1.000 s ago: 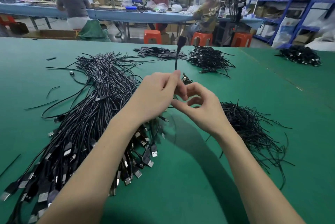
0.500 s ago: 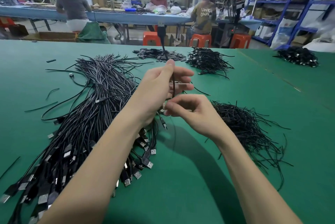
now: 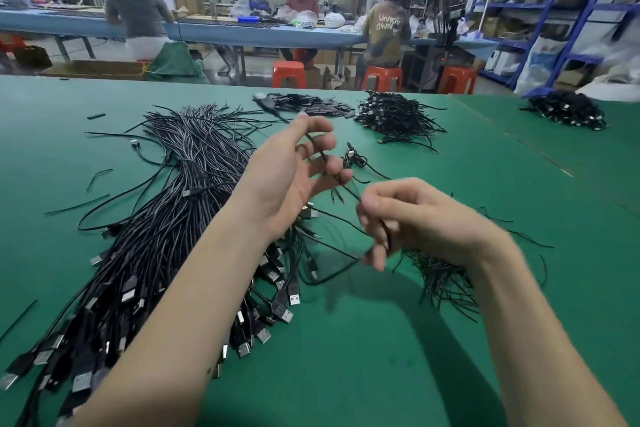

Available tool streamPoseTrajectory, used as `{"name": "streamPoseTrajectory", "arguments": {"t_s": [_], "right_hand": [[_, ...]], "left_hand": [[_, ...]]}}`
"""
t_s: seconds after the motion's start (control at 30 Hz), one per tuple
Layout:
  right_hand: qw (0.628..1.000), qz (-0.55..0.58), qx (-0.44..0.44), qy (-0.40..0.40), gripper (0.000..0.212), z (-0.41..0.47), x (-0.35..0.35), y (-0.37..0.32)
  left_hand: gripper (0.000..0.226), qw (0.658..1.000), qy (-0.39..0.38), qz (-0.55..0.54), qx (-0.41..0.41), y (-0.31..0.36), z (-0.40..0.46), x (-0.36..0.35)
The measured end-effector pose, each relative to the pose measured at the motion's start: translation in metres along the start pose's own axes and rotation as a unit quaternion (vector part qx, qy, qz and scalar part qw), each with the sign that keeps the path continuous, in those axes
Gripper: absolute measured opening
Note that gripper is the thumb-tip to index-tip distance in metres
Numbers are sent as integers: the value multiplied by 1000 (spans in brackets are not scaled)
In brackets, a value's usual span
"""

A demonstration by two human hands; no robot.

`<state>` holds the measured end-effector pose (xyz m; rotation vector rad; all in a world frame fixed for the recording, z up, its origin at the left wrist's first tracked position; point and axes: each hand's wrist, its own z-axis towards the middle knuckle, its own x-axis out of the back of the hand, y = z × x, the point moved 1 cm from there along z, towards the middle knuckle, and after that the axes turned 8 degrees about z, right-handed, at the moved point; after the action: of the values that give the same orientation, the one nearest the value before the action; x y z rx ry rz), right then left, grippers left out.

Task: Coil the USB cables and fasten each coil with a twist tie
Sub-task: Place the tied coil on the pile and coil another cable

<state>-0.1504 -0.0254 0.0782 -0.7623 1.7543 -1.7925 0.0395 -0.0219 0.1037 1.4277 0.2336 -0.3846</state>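
Both hands work above the green table (image 3: pixel 381 374), forearms reaching in from the near edge. On the left, the left hand (image 3: pixel 294 170) is raised with its palm turned inward and its fingers spread and nearly straight; a thin black USB cable (image 3: pixel 341 184) runs across those fingers, its blurred plug end sticking up past the fingertips toward the far side. Lower and nearer, the right hand (image 3: pixel 412 219) has its fingers curled, pinching the same cable between thumb and forefinger, and a slack loop of it hangs below that hand down to the table. Under the left forearm lies the biggest mass, a long sheaf of loose cables (image 3: pixel 166 219), smooth black cords with silvery metal plugs fanned out at the near end. Beneath the right wrist sits a bristly heap of twist ties (image 3: pixel 446 281), short stiff black wires. Farther back are two piles of coiled cables (image 3: pixel 394 115), (image 3: pixel 568 110), and one small finished coil (image 3: pixel 353 160) lies just beyond the left fingertips. A few stray ties lie scattered on the matte cloth.
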Motion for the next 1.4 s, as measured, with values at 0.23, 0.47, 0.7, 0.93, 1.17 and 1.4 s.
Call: {"name": "streamPoseTrajectory", "arguments": {"t_s": [0.23, 0.47, 0.7, 0.93, 1.17, 1.4], "right_hand": [[988, 5, -126, -91, 26, -26, 14, -14], [988, 19, -147, -37, 17, -27, 18, -4], [978, 100, -140, -117, 41, -37, 20, -19], [987, 29, -141, -72, 31, -52, 34, -21], [992, 8, -114, -59, 29, -48, 40, -21], [954, -105, -260, 110, 26, -10, 42, 30]], "left_hand": [[36, 997, 42, -42, 45, -18, 9, 3], [35, 990, 75, -101, 65, -20, 16, 18], [27, 994, 78, -43, 71, -29, 18, 9], [25, 996, 83, -10, 41, -22, 22, 21], [31, 987, 84, 139, 15, -28, 24, 20], [38, 995, -104, 4, 2, -18, 10, 12]]}}
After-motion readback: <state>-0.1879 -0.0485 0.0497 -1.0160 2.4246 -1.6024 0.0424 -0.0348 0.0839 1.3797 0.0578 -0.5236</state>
